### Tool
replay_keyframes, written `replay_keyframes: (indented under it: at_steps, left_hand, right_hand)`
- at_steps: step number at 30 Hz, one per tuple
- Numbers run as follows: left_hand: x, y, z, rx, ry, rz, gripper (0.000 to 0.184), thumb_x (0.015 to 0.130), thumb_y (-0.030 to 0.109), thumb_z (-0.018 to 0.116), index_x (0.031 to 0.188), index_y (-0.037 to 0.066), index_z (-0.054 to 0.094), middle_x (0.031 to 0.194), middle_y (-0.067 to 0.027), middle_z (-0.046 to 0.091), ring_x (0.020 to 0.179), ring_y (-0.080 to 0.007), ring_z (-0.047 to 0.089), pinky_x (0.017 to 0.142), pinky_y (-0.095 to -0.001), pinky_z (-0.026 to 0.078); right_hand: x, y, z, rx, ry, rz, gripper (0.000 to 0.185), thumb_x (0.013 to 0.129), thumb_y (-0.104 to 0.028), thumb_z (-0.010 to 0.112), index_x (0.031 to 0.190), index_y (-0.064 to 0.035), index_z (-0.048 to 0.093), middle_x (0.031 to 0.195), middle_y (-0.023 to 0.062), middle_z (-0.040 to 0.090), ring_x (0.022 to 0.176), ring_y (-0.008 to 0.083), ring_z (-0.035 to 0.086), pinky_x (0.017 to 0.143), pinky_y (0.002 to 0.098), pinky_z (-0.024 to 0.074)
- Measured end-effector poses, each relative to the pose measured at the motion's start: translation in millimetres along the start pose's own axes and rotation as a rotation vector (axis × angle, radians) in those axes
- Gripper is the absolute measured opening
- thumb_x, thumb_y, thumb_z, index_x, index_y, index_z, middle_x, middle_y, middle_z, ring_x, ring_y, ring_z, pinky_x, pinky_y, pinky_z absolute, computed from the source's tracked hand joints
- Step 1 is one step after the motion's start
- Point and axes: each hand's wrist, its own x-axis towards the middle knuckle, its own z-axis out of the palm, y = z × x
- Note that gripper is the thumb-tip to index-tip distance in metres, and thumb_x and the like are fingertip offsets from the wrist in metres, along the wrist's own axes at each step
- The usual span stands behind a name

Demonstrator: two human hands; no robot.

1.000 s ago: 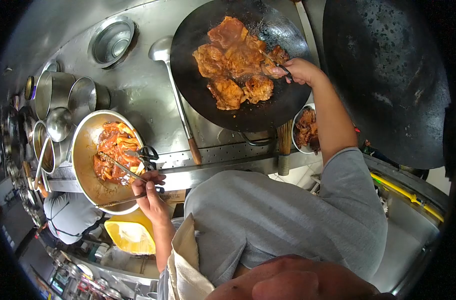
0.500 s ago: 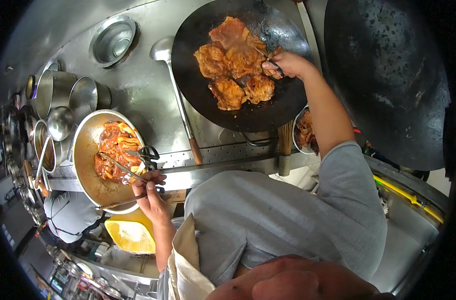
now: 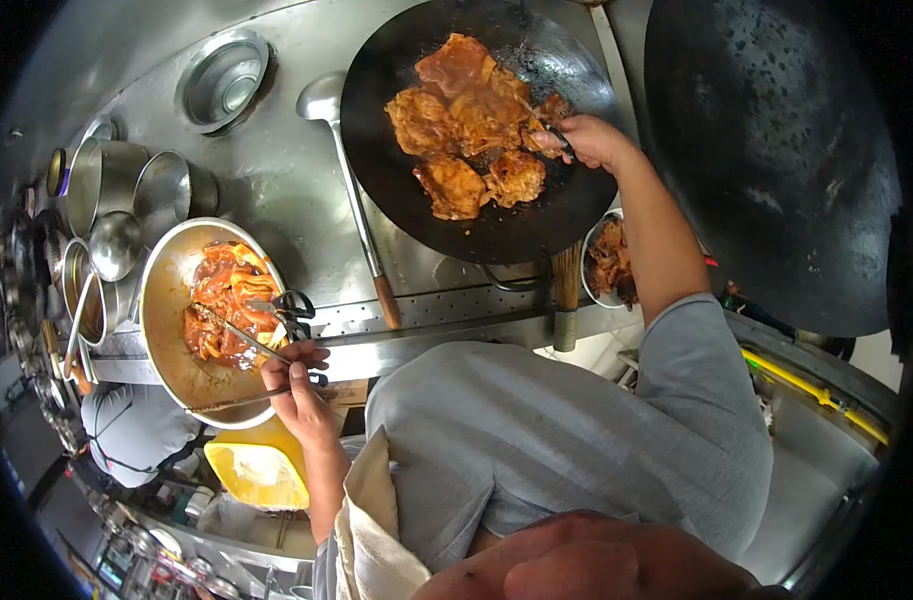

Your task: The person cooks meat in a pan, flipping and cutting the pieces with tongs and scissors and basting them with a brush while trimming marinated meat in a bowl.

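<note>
My left hand [image 3: 301,392] is closed round a pair of long metal tongs [image 3: 244,337]. The tongs' arms are spread; one reaches over marinated meat [image 3: 226,310] in a large metal bowl [image 3: 161,350], the other crosses the bowl's near rim. Black-handled scissors [image 3: 294,305] rest on the bowl's right side. My right hand [image 3: 588,142] grips a black-handled metal tool [image 3: 558,140], its thin end among browned meat pieces [image 3: 486,120] at the right of a black wok [image 3: 396,205]. Fingers partly hide this tool, and its exact kind is unclear.
A long-handled ladle [image 3: 348,190] lies between bowl and wok. Metal pots [image 3: 166,190] stand at left, with a metal basin [image 3: 221,82] behind. A second wok [image 3: 776,180], a bamboo brush [image 3: 566,300] and a bowl of dark food [image 3: 609,262] are at right. Another person [image 3: 136,430] is lower left.
My right hand has shifted slightly right and down in the wok, and its tool has moved with it. My left hand and the tongs keep nearly the same pose. The view has drifted a little.
</note>
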Motion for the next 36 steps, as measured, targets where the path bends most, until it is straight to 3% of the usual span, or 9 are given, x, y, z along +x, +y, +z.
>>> replay_keyframes:
  at_steps: [1, 5, 14, 17, 20, 25, 29, 31, 36]
  left_hand:
    - [0.0, 0.2, 1.3, -0.023, 0.001, -0.001, 0.015, 0.102, 0.014, 0.047, 0.112, 0.004, 0.045, 0.108, -0.0179, 0.064, 0.086, -0.023, 0.066, 0.072, -0.0326, 0.051]
    - [-1.3, -0.4, 1.1, -0.047, 0.002, 0.005, 0.015, 0.102, 0.014, 0.047, 0.112, 0.004, 0.046, 0.108, -0.0177, 0.064, 0.087, -0.0227, 0.065, 0.072, -0.0322, 0.051]
    - [-0.5, -0.9, 4.8, -0.07, 0.014, 0.003, 0.016, 0.102, 0.016, 0.048, 0.111, 0.003, 0.047, 0.107, -0.0172, 0.063, 0.086, -0.0217, 0.065, 0.072, -0.0318, 0.051]
    - [0.4, -0.1, 0.9, 0.002, 0.008, -0.005, 0.016, 0.102, 0.016, 0.048, 0.112, 0.003, 0.047, 0.107, -0.0176, 0.064, 0.086, -0.0221, 0.066, 0.072, -0.0321, 0.051]
    - [0.9, -2.1, 0.4, -0.017, 0.014, -0.015, 0.016, 0.102, 0.014, 0.047, 0.112, 0.002, 0.046, 0.107, -0.0177, 0.064, 0.085, -0.0225, 0.066, 0.072, -0.0321, 0.052]
    - [2.6, -1.3, 3.7, -0.054, 0.012, -0.018, 0.016, 0.101, 0.014, 0.047, 0.111, 0.002, 0.047, 0.107, -0.0176, 0.064, 0.086, -0.0226, 0.066, 0.072, -0.0321, 0.051]
    - [4.4, 1.1, 6.1, -0.035, -0.015, -0.003, 0.016, 0.101, 0.015, 0.048, 0.111, 0.002, 0.047, 0.107, -0.0179, 0.063, 0.086, -0.0228, 0.066, 0.072, -0.0324, 0.051]
    - [4.4, -0.8, 5.4, -0.016, -0.033, -0.014, 0.016, 0.101, 0.015, 0.048, 0.112, 0.003, 0.046, 0.107, -0.0179, 0.063, 0.086, -0.0229, 0.066, 0.072, -0.0325, 0.051]
    - [3.5, 2.8, 7.8, -0.064, -0.027, 0.01, 0.015, 0.102, 0.015, 0.048, 0.113, 0.005, 0.044, 0.108, -0.0178, 0.063, 0.087, -0.023, 0.066, 0.072, -0.0326, 0.051]
  right_hand:
    - [-2.3, -1.2, -1.8, -0.049, -0.033, 0.116, 0.053, 0.081, -0.061, 0.074, 0.086, -0.0083, 0.067, 0.064, -0.0003, 0.052, 0.043, 0.0055, 0.033, 0.04, 0.0272, 0.0192]
    - [-17.2, -10.6, -7.8, -0.158, -0.047, 0.084, 0.058, 0.076, -0.066, 0.075, 0.082, -0.0086, 0.068, 0.063, -0.0002, 0.051, 0.043, 0.0064, 0.033, 0.04, 0.0285, 0.0197]
    - [37.8, -7.6, 7.9, -0.009, -0.1, -0.164, 0.042, 0.085, -0.048, 0.077, 0.074, -0.0086, 0.066, 0.062, -0.0036, 0.052, 0.053, 0.0057, 0.047, 0.045, 0.0253, 0.0308]
    - [18.4, -19.1, 3.7, -0.034, -0.081, -0.143, 0.039, 0.086, -0.044, 0.076, 0.078, -0.008, 0.065, 0.063, -0.0047, 0.051, 0.053, 0.0045, 0.045, 0.045, 0.0242, 0.0318]
    - [18.7, -4.1, 2.3, 0.214, 0.02, -0.165, 0.046, 0.084, -0.049, 0.077, 0.08, -0.0046, 0.064, 0.063, -0.0001, 0.053, 0.049, 0.0087, 0.044, 0.046, 0.0274, 0.0317]
    - [0.1, 16.7, -8.9, 0.358, 0.025, -0.144, 0.044, 0.085, -0.046, 0.077, 0.088, -0.0042, 0.064, 0.066, -0.0005, 0.052, 0.045, 0.0043, 0.036, 0.041, 0.0227, 0.0238]
    - [-26.0, 11.3, -10.3, 0.448, 0.096, -0.186, 0.044, 0.086, -0.045, 0.077, 0.094, -0.0037, 0.065, 0.067, -0.0013, 0.053, 0.046, 0.003, 0.036, 0.041, 0.0211, 0.0241]
    - [-34.2, 5.1, -12.2, 0.555, 0.063, -0.237, 0.039, 0.088, -0.037, 0.076, 0.107, -0.0048, 0.066, 0.068, -0.0029, 0.052, 0.05, 0.0013, 0.04, 0.043, 0.0191, 0.0245]
    - [-53.2, -20.2, -12.1, 0.46, 0.037, -0.37, 0.041, 0.085, -0.035, 0.079, 0.11, -0.0046, 0.067, 0.07, -0.0035, 0.054, 0.058, 0.0024, 0.045, 0.046, 0.0209, 0.0276]
